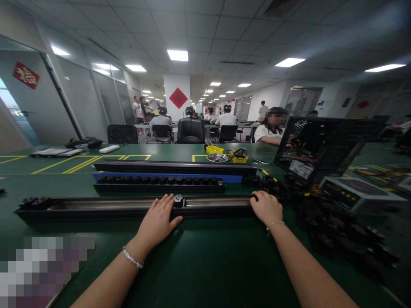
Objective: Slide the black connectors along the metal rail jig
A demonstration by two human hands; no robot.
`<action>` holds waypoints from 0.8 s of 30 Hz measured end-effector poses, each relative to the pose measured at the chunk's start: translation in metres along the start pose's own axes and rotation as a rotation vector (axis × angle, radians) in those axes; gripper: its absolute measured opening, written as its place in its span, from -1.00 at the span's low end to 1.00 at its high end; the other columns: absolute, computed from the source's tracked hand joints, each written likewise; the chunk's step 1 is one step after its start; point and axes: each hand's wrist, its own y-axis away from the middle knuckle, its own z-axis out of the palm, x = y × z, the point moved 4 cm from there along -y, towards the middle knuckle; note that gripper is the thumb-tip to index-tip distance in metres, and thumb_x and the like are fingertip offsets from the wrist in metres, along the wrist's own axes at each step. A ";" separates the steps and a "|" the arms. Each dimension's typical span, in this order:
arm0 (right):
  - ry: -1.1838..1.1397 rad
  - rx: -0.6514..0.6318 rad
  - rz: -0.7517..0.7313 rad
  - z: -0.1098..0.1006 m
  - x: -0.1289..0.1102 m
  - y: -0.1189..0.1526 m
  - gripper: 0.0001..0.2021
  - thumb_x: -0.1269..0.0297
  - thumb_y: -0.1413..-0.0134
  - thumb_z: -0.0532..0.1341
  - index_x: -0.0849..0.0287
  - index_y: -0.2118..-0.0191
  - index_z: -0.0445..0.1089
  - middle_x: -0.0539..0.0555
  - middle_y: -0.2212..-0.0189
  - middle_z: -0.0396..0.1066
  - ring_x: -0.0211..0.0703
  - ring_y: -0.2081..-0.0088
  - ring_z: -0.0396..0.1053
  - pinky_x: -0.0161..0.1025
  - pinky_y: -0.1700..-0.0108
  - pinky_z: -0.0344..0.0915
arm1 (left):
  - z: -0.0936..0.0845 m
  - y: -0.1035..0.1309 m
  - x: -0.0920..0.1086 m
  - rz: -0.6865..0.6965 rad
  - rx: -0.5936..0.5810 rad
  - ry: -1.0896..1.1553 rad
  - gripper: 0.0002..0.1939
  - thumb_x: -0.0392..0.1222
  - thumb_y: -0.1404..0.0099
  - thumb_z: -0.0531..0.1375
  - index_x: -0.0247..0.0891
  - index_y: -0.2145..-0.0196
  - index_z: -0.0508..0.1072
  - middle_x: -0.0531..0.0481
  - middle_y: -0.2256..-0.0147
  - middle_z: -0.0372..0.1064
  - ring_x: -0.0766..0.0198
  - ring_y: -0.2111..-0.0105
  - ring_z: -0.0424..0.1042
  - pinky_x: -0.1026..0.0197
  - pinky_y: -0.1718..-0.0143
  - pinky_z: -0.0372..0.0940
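Observation:
A long black channel rail (105,205) with a metallic inside lies across the green table. My left hand (158,218) rests on its near edge with the fingers spread, just left of a small dark block (179,200) seated in the channel. At the rail's right end, my right hand (267,208) has its fingers curled round the end; a bit of something black shows at the fingertips. Several black parts (35,202) sit in the rail's left end. Behind it is a shorter black rail (157,187) holding a row of black round parts.
Farther back lie a blue strip (234,178) and another long black rail (180,166). To the right are an open computer case (321,145), a power supply (359,194) and a heap of black parts (340,231). A person (271,128) sits across the table.

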 end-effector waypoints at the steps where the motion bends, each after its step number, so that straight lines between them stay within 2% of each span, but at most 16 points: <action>1: 0.001 0.000 0.001 0.000 0.000 0.000 -0.59 0.18 -0.07 -0.06 -0.03 0.02 0.38 0.00 -0.09 0.27 0.00 -0.05 0.18 -0.04 -0.01 0.16 | 0.001 0.000 0.001 0.004 0.004 0.000 -0.29 0.21 -0.23 -0.07 -0.30 -0.19 0.13 -0.17 -0.21 0.10 0.06 -0.24 0.00 -0.10 -0.23 -0.06; 14: -0.032 -0.004 0.014 -0.002 0.001 0.003 -0.58 0.16 -0.06 -0.06 -0.02 0.01 0.38 -0.01 -0.10 0.25 0.04 -0.06 0.16 0.00 -0.02 0.16 | 0.000 0.000 0.008 0.015 0.018 -0.015 -0.29 0.20 -0.24 -0.08 -0.35 -0.17 0.15 -0.20 -0.20 0.11 0.06 -0.23 0.03 -0.08 -0.24 -0.05; 24: -0.034 0.011 0.029 -0.003 0.001 0.003 -0.58 0.17 -0.06 -0.06 -0.02 0.03 0.39 -0.02 -0.10 0.26 0.03 -0.04 0.18 -0.02 -0.02 0.15 | -0.003 0.004 0.012 0.042 0.065 0.019 -0.40 0.13 -0.24 -0.03 -0.37 -0.08 0.22 -0.24 -0.14 0.20 0.06 -0.19 0.10 -0.07 -0.21 0.00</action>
